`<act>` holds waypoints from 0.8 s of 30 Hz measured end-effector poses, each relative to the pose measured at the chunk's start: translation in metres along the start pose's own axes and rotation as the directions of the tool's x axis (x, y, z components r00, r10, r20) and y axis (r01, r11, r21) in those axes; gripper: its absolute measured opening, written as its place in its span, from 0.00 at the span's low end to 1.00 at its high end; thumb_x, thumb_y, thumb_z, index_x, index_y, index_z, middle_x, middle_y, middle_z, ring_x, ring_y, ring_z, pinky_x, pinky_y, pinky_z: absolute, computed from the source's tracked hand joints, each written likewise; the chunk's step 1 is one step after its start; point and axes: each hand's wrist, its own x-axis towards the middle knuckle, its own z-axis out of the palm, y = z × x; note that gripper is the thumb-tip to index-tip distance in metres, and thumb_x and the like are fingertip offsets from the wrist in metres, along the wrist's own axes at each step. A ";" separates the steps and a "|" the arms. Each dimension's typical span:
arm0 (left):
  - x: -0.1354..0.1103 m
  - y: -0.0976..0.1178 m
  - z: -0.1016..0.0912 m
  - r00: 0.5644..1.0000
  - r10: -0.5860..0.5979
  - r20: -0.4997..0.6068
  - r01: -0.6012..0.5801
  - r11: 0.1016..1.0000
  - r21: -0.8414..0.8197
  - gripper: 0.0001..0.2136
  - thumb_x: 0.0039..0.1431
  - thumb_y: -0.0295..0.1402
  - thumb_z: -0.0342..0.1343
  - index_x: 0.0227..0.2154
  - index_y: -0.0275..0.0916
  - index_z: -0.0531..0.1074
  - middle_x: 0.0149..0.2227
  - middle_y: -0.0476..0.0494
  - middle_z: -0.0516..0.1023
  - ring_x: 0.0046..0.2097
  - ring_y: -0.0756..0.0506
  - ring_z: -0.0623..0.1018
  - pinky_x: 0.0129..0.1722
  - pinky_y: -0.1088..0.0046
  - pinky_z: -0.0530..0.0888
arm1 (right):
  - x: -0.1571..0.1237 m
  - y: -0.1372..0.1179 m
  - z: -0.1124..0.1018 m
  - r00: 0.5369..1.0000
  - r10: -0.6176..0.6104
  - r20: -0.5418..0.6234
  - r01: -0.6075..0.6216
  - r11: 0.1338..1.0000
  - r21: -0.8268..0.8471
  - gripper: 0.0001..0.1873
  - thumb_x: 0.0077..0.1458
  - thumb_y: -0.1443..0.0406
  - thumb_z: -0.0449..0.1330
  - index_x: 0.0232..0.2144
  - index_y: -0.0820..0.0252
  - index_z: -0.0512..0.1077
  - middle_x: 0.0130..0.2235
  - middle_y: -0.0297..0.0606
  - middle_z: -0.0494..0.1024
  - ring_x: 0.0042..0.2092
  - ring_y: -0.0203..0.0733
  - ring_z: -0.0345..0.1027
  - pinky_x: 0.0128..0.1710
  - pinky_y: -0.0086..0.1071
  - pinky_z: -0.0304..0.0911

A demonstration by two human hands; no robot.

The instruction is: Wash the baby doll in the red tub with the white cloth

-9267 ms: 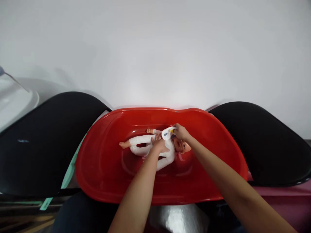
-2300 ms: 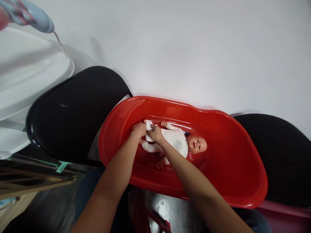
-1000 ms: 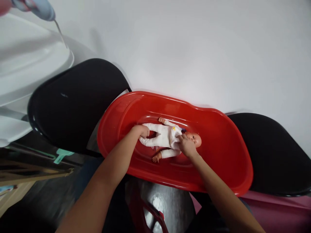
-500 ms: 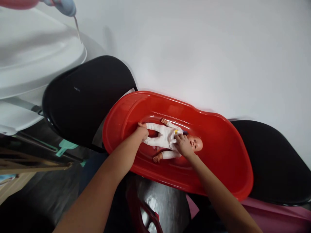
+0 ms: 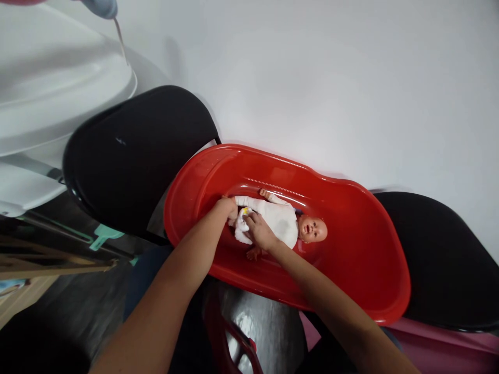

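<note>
A baby doll (image 5: 279,221) in white lies on its back inside a red baby bathtub (image 5: 351,249), its head to the right. My left hand (image 5: 231,208) is closed around the doll at its feet; the fingers are partly hidden. Over the doll's lower legs, my right hand (image 5: 260,231) pinches a bunched white cloth (image 5: 242,223) with a yellow mark. The cloth covers part of the nearer leg. One doll hand shows just below my right hand.
The tub sits between a black chair (image 5: 140,156) on the left and another black chair (image 5: 448,259) on the right. Behind it rises a white wall (image 5: 312,78). A white plastic chair (image 5: 58,104) stands at upper left, a teal dustpan (image 5: 105,235) below.
My right hand has moved left with the white cloth, from the doll's upper chest to its lower legs. My left hand stays at the feet.
</note>
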 end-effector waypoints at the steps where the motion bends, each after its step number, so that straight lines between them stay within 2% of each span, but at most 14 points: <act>1: -0.003 0.000 -0.001 1.000 0.004 0.028 -0.004 1.000 0.008 0.38 0.38 0.27 0.74 0.59 0.38 0.75 0.36 0.38 0.85 0.40 0.37 0.82 0.44 0.65 0.80 | 0.006 -0.005 0.003 1.000 -0.012 0.006 0.012 1.000 -0.024 0.29 0.61 0.67 0.68 0.62 0.67 0.66 0.60 0.54 0.70 0.56 0.53 0.63 0.59 0.46 0.65; 4: -0.009 -0.002 -0.001 1.000 0.025 0.002 -0.025 1.000 -0.009 0.45 0.39 0.25 0.72 0.65 0.37 0.68 0.32 0.42 0.84 0.37 0.40 0.81 0.42 0.67 0.79 | 0.025 -0.020 0.012 1.000 0.014 0.013 -0.013 0.994 -0.104 0.29 0.61 0.60 0.70 0.58 0.71 0.69 0.61 0.60 0.70 0.55 0.59 0.64 0.58 0.51 0.65; 6: -0.011 -0.003 0.000 1.000 0.028 -0.003 -0.028 0.999 -0.031 0.48 0.39 0.26 0.72 0.68 0.36 0.64 0.32 0.44 0.83 0.36 0.41 0.81 0.40 0.69 0.79 | 0.032 -0.026 0.018 0.999 0.052 0.006 -0.051 0.986 -0.159 0.23 0.65 0.61 0.65 0.55 0.72 0.71 0.59 0.61 0.72 0.54 0.59 0.65 0.57 0.52 0.65; 8: -0.011 -0.002 0.000 1.000 0.023 0.015 -0.022 0.999 -0.049 0.44 0.40 0.27 0.71 0.66 0.36 0.67 0.31 0.45 0.83 0.34 0.42 0.81 0.39 0.70 0.79 | 0.031 -0.025 0.021 0.998 0.051 0.029 -0.043 0.974 -0.222 0.17 0.69 0.67 0.58 0.56 0.71 0.71 0.56 0.59 0.74 0.53 0.57 0.67 0.56 0.50 0.66; 11: -0.011 0.001 -0.001 0.998 0.010 0.055 -0.007 0.998 -0.061 0.32 0.42 0.28 0.71 0.55 0.37 0.77 0.28 0.45 0.81 0.35 0.41 0.81 0.38 0.69 0.78 | 0.016 -0.013 0.015 0.995 0.001 0.096 0.027 0.957 -0.289 0.20 0.70 0.71 0.53 0.61 0.71 0.69 0.56 0.57 0.75 0.53 0.55 0.68 0.57 0.48 0.66; 14: -0.016 0.002 -0.005 0.996 0.004 0.087 0.004 0.996 -0.089 0.23 0.44 0.30 0.72 0.47 0.39 0.80 0.29 0.45 0.81 0.35 0.41 0.81 0.40 0.69 0.78 | -0.012 0.007 -0.002 0.988 -0.023 0.149 0.070 0.947 -0.314 0.24 0.70 0.71 0.54 0.65 0.70 0.66 0.60 0.57 0.72 0.59 0.56 0.66 0.60 0.46 0.65; 16: -0.021 0.002 -0.008 0.997 0.002 0.082 0.008 0.993 -0.114 0.22 0.45 0.32 0.73 0.46 0.40 0.80 0.30 0.45 0.82 0.37 0.41 0.81 0.42 0.69 0.78 | -0.034 0.021 -0.018 0.981 0.020 0.193 0.048 0.940 -0.338 0.23 0.71 0.70 0.53 0.66 0.69 0.67 0.62 0.57 0.71 0.62 0.56 0.65 0.61 0.45 0.64; 19: -0.027 0.000 -0.010 0.998 0.009 0.055 -0.002 0.991 -0.134 0.26 0.43 0.32 0.74 0.49 0.39 0.80 0.34 0.43 0.83 0.41 0.39 0.82 0.45 0.67 0.78 | -0.067 0.045 -0.045 0.958 0.154 0.241 -0.052 0.923 -0.381 0.23 0.72 0.70 0.51 0.65 0.67 0.68 0.61 0.56 0.73 0.60 0.56 0.67 0.59 0.45 0.64; 22: -0.028 -0.001 -0.009 0.999 0.002 0.035 0.003 0.990 -0.142 0.33 0.44 0.33 0.73 0.56 0.38 0.76 0.37 0.40 0.84 0.44 0.36 0.82 0.46 0.66 0.78 | -0.094 0.068 -0.071 0.925 0.306 0.225 -0.180 0.875 -0.450 0.24 0.71 0.71 0.50 0.65 0.67 0.68 0.58 0.58 0.74 0.57 0.58 0.69 0.55 0.46 0.65; 24: -0.026 -0.001 -0.007 0.998 0.012 -0.057 -0.019 0.991 -0.134 0.36 0.42 0.34 0.73 0.59 0.35 0.75 0.37 0.38 0.84 0.43 0.35 0.82 0.44 0.65 0.79 | -0.104 0.078 -0.083 0.900 0.391 0.190 -0.263 0.839 -0.477 0.24 0.70 0.71 0.52 0.65 0.69 0.68 0.55 0.59 0.75 0.55 0.60 0.70 0.54 0.48 0.64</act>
